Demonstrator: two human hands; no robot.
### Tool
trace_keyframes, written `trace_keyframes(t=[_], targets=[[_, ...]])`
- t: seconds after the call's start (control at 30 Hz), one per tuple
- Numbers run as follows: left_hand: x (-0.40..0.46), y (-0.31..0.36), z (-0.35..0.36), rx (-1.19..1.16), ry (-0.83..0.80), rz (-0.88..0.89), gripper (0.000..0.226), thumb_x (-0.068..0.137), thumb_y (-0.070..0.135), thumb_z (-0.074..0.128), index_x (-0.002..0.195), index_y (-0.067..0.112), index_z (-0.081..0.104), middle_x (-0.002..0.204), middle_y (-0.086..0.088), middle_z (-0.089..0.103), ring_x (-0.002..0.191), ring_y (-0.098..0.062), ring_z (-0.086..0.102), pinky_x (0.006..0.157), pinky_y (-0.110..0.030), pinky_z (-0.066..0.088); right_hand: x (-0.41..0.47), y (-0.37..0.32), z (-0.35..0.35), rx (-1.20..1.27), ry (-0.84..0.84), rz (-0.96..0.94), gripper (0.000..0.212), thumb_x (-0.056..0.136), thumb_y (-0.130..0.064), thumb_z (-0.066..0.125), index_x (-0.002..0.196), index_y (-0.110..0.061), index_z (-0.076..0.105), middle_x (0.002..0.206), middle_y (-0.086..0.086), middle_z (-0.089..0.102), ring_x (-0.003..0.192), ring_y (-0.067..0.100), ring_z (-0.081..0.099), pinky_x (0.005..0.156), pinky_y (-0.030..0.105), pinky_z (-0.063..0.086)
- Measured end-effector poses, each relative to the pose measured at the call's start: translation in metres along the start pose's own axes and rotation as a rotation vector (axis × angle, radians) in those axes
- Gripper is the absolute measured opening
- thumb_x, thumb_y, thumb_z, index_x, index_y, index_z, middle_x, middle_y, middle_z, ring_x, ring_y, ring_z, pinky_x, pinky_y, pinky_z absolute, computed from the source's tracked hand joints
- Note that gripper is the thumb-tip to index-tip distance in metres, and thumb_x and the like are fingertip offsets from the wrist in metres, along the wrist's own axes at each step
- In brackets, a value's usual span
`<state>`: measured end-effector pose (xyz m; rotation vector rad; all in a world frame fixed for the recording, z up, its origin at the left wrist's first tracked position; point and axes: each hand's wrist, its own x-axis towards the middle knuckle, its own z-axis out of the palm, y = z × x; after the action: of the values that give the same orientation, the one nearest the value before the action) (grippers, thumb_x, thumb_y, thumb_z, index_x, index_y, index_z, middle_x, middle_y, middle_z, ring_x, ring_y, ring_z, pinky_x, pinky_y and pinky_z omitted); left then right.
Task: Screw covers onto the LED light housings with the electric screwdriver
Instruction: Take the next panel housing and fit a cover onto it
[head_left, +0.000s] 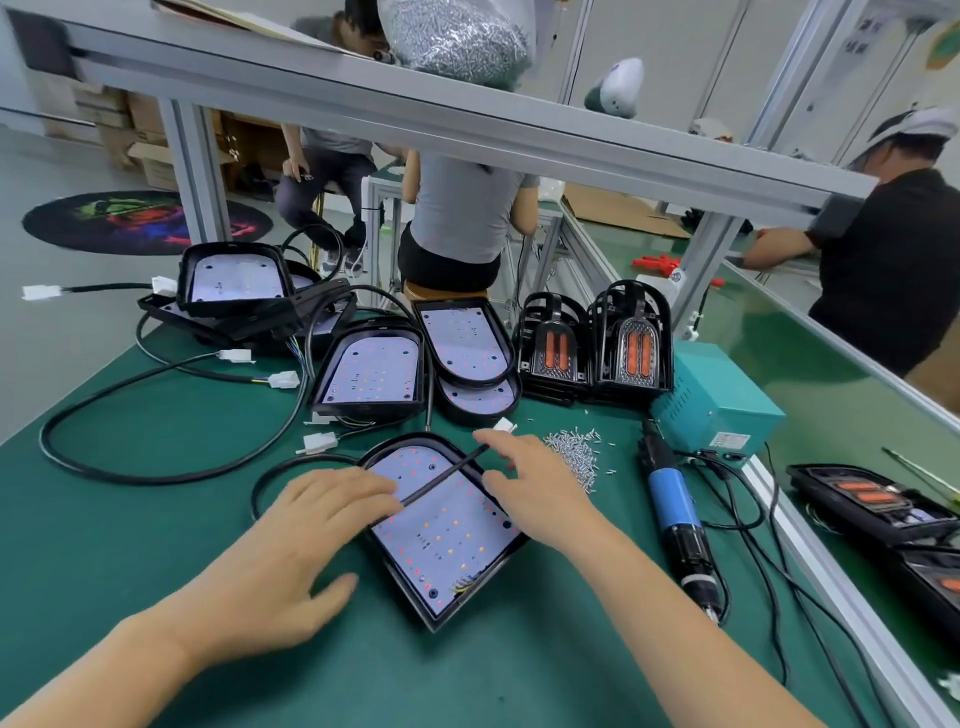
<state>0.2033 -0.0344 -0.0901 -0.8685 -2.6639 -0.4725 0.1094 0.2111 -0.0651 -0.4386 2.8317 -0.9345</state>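
Note:
A black LED housing with a white LED board lies on the green table in front of me, with a black cable running across its face. My left hand rests with straight fingers on the housing's left edge and touches the cable. My right hand hovers with relaxed fingers over the housing's right edge, near the cable's upper end. The blue and black electric screwdriver lies on the table to the right, untouched. A pile of small silver screws sits between them.
More housings with cables and white connectors are stacked behind. Black covers with orange lenses stand at the back right beside a teal power box. Other assemblies lie on the neighbouring bench. People work beyond the aluminium frame.

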Motion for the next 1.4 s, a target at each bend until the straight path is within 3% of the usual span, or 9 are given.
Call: trace_keyframes(t=[0.1, 0.23, 0.33, 0.67, 0.83, 1.03, 1.13, 1.3, 1.4], targets=[[0.002, 0.008, 0.014, -0.051, -0.015, 0.078, 0.043, 0.083, 0.027, 0.052, 0.125, 0.019, 0.058, 0.134, 0.006, 0.051, 0.128, -0.011, 0.04, 0.108, -0.031, 0.026, -0.004, -0.005, -0.002, 0.07, -0.047, 0.01, 0.041, 0.093, -0.018, 0.053, 0.132, -0.031, 0.058, 0.112, -0.003, 0.06, 0.09, 0.013, 0.056, 0.086, 0.025, 0.049], [0.002, 0.01, 0.024, -0.052, 0.044, 0.12, 0.029, 0.093, 0.032, 0.045, 0.112, 0.025, 0.066, 0.129, 0.005, 0.057, 0.122, -0.013, 0.045, 0.103, -0.032, 0.032, -0.021, -0.005, -0.011, 0.096, 0.134, -0.056, 0.035, 0.091, -0.012, 0.057, 0.122, -0.026, 0.066, 0.115, -0.011, 0.061, 0.101, 0.004, 0.055, 0.089, 0.012, 0.038], [0.003, 0.01, 0.024, -0.041, 0.081, 0.109, 0.026, 0.095, 0.039, 0.044, 0.099, 0.031, 0.069, 0.125, 0.006, 0.059, 0.118, -0.015, 0.049, 0.099, -0.032, 0.035, -0.05, 0.0, -0.019, 0.2, 0.228, -0.091, 0.033, 0.084, -0.008, 0.065, 0.103, -0.035, 0.069, 0.094, -0.014, 0.063, 0.085, -0.002, 0.053, 0.077, 0.007, 0.037], [0.002, 0.036, 0.014, -0.402, 0.068, -0.024, 0.008, 0.075, 0.024, 0.063, 0.072, 0.031, 0.061, 0.128, 0.02, 0.054, 0.118, -0.007, 0.052, 0.099, -0.019, 0.034, -0.107, 0.024, -0.013, 0.416, 0.136, 0.138, 0.014, 0.085, -0.023, 0.07, 0.07, -0.026, 0.07, 0.057, -0.01, 0.05, 0.058, 0.006, 0.041, 0.061, 0.03, 0.042], [0.003, 0.039, 0.01, -0.68, 0.057, -0.243, 0.017, 0.07, 0.032, 0.064, 0.08, 0.032, 0.05, 0.121, 0.022, 0.059, 0.119, -0.005, 0.052, 0.096, -0.013, 0.034, -0.111, 0.035, -0.004, 0.325, 0.041, 0.186, 0.023, 0.083, -0.019, 0.071, 0.062, -0.022, 0.065, 0.05, -0.01, 0.049, 0.049, 0.005, 0.04, 0.055, 0.023, 0.038], [0.003, 0.033, 0.025, -0.511, 0.102, -0.304, 0.025, 0.074, 0.034, 0.065, 0.098, 0.038, 0.06, 0.121, 0.029, 0.053, 0.126, 0.001, 0.04, 0.108, -0.021, 0.027, -0.092, 0.045, 0.006, 0.195, 0.065, 0.185, 0.02, 0.085, -0.016, 0.07, 0.069, -0.026, 0.064, 0.056, -0.009, 0.056, 0.048, 0.001, 0.044, 0.055, 0.018, 0.039], [0.007, 0.028, 0.029, -0.481, 0.098, -0.271, 0.02, 0.072, 0.017, 0.06, 0.082, 0.034, 0.059, 0.123, 0.023, 0.054, 0.128, 0.004, 0.034, 0.11, -0.027, 0.022, -0.08, 0.048, 0.008, 0.159, 0.123, 0.174, 0.021, 0.085, -0.015, 0.07, 0.073, -0.029, 0.06, 0.066, -0.006, 0.06, 0.056, 0.005, 0.046, 0.061, 0.022, 0.041], [0.018, 0.013, 0.032, -0.431, 0.085, -0.192, 0.061, 0.062, -0.023, 0.049, 0.086, 0.032, 0.05, 0.12, 0.016, 0.056, 0.128, 0.005, 0.031, 0.109, -0.02, 0.016, -0.066, 0.046, 0.011, 0.065, 0.088, 0.125, 0.028, 0.085, -0.01, 0.064, 0.069, -0.031, 0.055, 0.071, -0.012, 0.062, 0.065, 0.008, 0.052, 0.064, 0.018, 0.043], [0.023, 0.005, 0.03, -0.39, 0.085, -0.177, 0.058, 0.054, -0.02, 0.037, 0.082, 0.03, 0.05, 0.118, 0.014, 0.058, 0.126, 0.0, 0.032, 0.108, -0.018, 0.014, -0.065, 0.045, 0.008, 0.04, 0.002, 0.112, 0.027, 0.085, -0.01, 0.062, 0.067, -0.029, 0.056, 0.065, -0.012, 0.058, 0.064, 0.008, 0.049, 0.061, 0.017, 0.041]])
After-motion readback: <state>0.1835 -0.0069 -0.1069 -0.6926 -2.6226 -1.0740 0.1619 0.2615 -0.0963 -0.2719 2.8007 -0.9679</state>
